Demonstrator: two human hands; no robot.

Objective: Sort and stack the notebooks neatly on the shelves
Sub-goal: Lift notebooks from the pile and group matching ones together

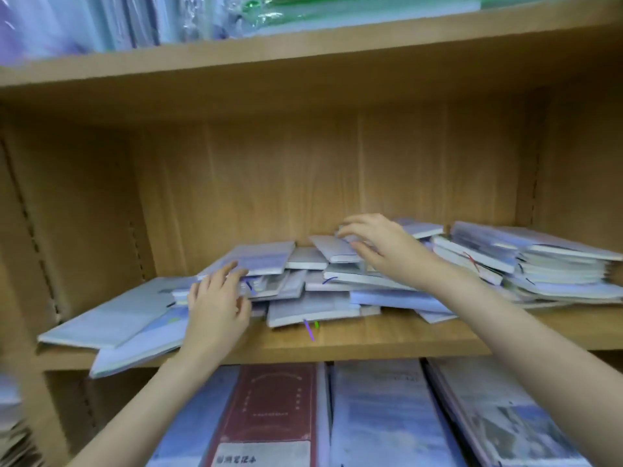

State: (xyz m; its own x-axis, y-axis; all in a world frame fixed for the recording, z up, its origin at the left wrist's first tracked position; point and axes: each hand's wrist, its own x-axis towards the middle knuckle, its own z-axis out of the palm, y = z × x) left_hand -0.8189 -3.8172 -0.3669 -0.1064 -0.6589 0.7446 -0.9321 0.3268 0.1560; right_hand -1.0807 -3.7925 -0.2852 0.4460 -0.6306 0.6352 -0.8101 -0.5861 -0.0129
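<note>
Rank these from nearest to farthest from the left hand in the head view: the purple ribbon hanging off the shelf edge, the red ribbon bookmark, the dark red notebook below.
1. purple ribbon, just right of the left hand
2. dark red notebook, lower shelf
3. red ribbon bookmark, far-right stack
</note>
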